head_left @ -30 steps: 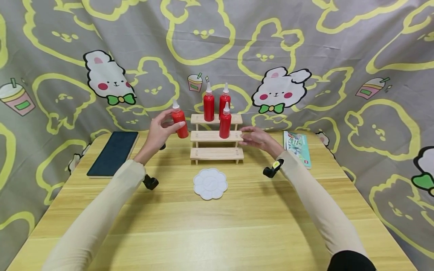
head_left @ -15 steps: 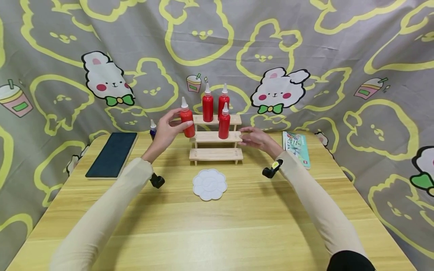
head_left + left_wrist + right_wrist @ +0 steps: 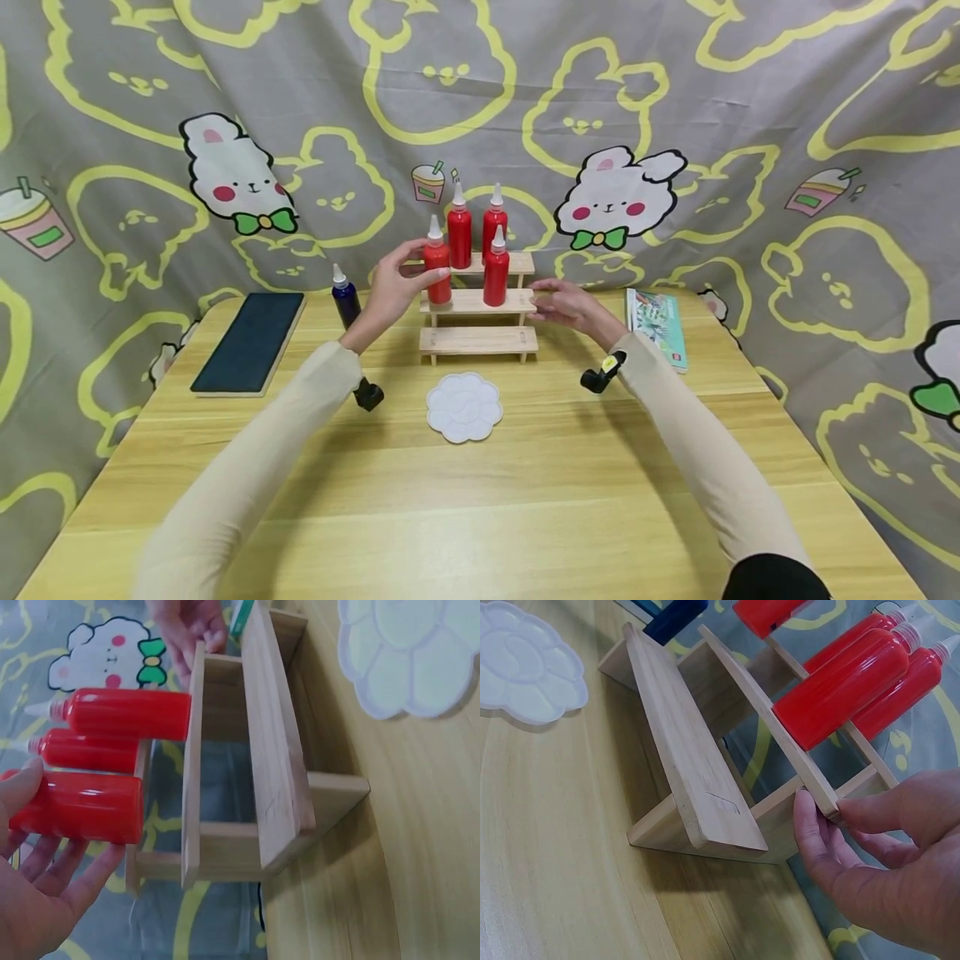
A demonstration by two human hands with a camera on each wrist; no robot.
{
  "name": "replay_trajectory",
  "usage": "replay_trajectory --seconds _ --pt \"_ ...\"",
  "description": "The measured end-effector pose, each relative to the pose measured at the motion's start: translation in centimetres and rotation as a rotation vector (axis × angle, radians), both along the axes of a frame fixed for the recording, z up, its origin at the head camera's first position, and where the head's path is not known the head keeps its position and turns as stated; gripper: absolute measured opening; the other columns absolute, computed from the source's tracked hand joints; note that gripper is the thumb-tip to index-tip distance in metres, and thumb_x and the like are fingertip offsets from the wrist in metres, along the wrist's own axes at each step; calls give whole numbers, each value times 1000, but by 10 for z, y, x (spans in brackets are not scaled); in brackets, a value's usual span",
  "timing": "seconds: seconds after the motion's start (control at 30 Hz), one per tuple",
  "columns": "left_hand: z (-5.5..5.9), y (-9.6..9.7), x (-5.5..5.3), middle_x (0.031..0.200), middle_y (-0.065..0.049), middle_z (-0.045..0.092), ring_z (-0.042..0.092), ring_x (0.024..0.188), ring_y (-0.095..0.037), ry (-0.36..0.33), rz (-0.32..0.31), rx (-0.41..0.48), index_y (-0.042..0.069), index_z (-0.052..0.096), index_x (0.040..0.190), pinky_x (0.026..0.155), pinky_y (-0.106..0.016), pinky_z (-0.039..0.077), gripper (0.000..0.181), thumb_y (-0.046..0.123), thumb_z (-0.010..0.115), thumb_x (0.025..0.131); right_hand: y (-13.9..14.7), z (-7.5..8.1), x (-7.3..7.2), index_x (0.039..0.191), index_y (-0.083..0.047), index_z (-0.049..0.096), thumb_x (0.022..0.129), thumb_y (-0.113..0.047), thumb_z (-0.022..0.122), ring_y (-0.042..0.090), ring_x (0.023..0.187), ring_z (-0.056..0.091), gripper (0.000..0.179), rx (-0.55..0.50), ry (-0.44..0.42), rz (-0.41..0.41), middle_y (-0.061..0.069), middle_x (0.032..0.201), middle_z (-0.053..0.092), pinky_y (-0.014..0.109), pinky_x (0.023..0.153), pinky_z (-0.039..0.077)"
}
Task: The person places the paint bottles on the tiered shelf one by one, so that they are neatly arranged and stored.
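Observation:
My left hand [image 3: 392,287] holds a red squeeze bottle [image 3: 437,257] with a white pointed nozzle, upright at the left of the three-tier wooden display rack [image 3: 480,340]. The left wrist view shows its base [image 3: 131,810] a little above the middle shelf [image 3: 193,772]. Thumb and fingers are on opposite sides of the bottle. With my right hand [image 3: 570,307] I grip the middle shelf's right end, thumb on top and fingers around the side. Another red bottle [image 3: 496,279] stands on that shelf, and two more, one [image 3: 460,237] to the left, stand on the top shelf.
A dark blue bottle [image 3: 346,302] stands left of the rack, partly behind my left wrist. A white flower-shaped palette [image 3: 464,408] lies in front. Flat on the table are a dark notebook [image 3: 249,343] at left and a green book [image 3: 657,327] at right. A patterned curtain [image 3: 525,108] hangs behind.
My left hand has carried the red bottle rightward to over the middle shelf's left part, uncovering the dark blue bottle. My right hand has stayed at the rack.

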State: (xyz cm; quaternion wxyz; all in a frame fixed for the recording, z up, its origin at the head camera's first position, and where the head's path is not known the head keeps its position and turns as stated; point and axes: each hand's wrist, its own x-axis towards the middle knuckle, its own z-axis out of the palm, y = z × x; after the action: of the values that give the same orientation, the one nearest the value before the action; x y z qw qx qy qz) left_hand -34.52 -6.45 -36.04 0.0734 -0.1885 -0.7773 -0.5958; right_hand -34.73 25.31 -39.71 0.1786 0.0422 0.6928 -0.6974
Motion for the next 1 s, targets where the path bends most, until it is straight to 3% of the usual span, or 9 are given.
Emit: replay_trajectory --seconds 0.2,0.53,1.0 --pt "-5 17 -2 135 -15 65 65 121 -34 -16 6 7 11 60 144 107 -47 54 56 20 81 94 0 0 -1 155 6 34 104 9 47 17 90 66 53 10 -4 -4 15 123 51 35 104 56" --pt "-30 33 -8 133 -16 67 68 116 -34 38 22 -12 11 60 145 103 -47 57 55 18 80 94 -1 -1 -1 156 7 33 104 10 47 17 87 67 54 5 -6 7 15 120 50 36 105 55" --pt "-36 36 -9 135 -13 67 68 120 -33 71 44 -43 15 56 150 104 -45 57 61 21 80 95 1 -2 -1 155 6 34 104 9 48 18 90 66 53 -11 -5 -13 14 121 52 36 106 54"
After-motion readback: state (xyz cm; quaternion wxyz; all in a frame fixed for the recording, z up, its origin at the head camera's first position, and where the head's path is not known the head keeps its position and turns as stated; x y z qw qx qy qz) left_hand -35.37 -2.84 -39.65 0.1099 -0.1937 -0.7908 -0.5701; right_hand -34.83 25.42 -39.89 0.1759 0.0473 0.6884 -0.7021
